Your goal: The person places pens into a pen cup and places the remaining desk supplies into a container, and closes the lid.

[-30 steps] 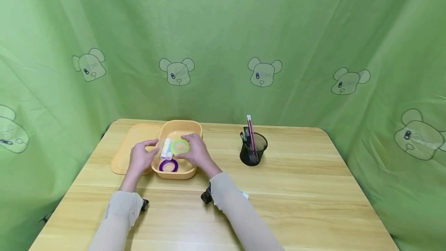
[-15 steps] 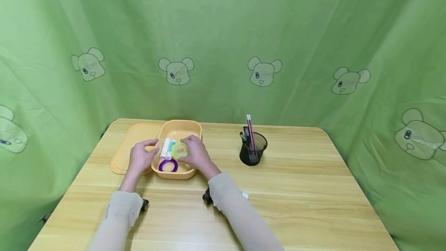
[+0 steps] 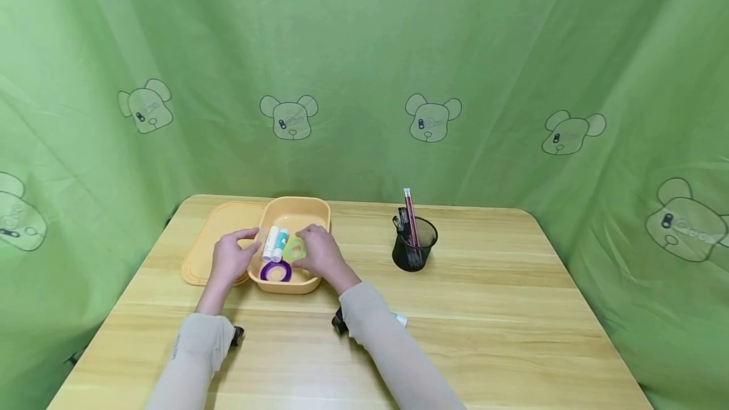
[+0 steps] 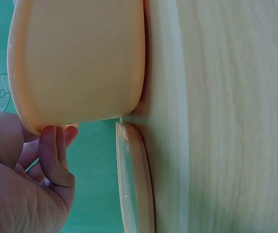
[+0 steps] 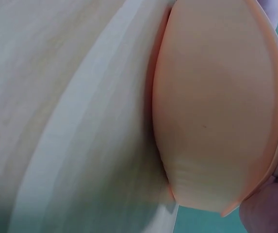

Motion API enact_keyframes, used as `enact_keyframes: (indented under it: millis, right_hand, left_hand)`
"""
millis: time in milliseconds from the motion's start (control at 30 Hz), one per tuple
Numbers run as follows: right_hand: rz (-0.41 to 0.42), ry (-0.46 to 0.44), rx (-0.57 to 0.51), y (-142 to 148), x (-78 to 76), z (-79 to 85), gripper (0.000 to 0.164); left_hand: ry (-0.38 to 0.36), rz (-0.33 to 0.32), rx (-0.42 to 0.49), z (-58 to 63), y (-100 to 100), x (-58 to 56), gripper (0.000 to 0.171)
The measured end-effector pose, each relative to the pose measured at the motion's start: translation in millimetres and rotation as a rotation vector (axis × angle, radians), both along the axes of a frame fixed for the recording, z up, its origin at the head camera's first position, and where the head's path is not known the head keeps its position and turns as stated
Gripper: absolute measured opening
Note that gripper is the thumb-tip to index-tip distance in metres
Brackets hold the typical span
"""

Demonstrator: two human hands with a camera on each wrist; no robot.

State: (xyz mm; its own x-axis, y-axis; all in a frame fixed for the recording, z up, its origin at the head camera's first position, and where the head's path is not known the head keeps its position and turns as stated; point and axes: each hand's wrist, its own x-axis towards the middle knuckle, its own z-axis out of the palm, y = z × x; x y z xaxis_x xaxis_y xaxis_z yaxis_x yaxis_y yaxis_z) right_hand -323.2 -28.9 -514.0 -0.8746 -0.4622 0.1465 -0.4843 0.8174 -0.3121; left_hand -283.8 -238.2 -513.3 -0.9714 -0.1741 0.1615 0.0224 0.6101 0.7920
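A light orange plastic box [image 3: 290,207] stands near the back left of the table. My left hand [image 3: 230,258] holds its left rim; in the left wrist view the thumb and fingertips meet at the rim corner. Inside the box, my right hand [image 3: 321,252] pinches a yellow-green tape roll [image 3: 293,250], which looks tilted. Two white glue sticks, one with a teal label [image 3: 280,244], lie side by side left of the roll. A purple ring-shaped roll [image 3: 276,262] sits at the box's near end. The right wrist view shows mostly the outer box wall [image 5: 216,107], hiding the roll.
The flat orange lid [image 3: 211,245] lies left of the box, partly beneath or beside it. A black mesh pen holder [image 3: 411,255] with pencils and pens stands to the right. A white and teal item [image 3: 401,319] is mostly hidden behind my right forearm.
My right hand has lowered slightly in the box with the tape roll, turning it; more of the teal-labelled glue stick shows. My left hand stays on the rim.
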Motion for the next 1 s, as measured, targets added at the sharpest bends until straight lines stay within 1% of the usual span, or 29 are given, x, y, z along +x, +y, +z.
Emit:
enact_keyframes:
  millis: [167, 400, 600, 700, 867, 1000]
  right_hand:
    - [0.008, -0.007, 0.033, -1, 0.3, 0.1, 0.072]
    - [0.027, -0.007, 0.004, 1, 0.4, 1.8, 0.070]
    - [0.009, -0.046, -0.009, 3, 1.0, 3.3, 0.067]
    - [0.015, -0.051, -0.044, 5, 1.1, 3.7, 0.064]
    - [0.048, -0.051, -0.172, 9, 0.3, 5.1, 0.060]
    - [0.052, -0.078, -0.214, 12, -0.6, 4.4, 0.059]
  left_hand:
    - [-0.003, 0.001, 0.000, -0.9, 0, -0.1, 0.036]
    - [-0.021, 0.002, 0.003, -0.6, -1, -0.7, 0.036]
    - [-0.023, -0.002, 0.011, -1.1, -1, -1.0, 0.037]
    - [-0.020, -0.009, 0.013, -0.7, 0, -0.8, 0.037]
    - [-0.015, -0.006, 0.016, 1.3, 0, -0.6, 0.036]
    - [-0.013, -0.005, 0.008, 0.8, 0, -0.7, 0.036]
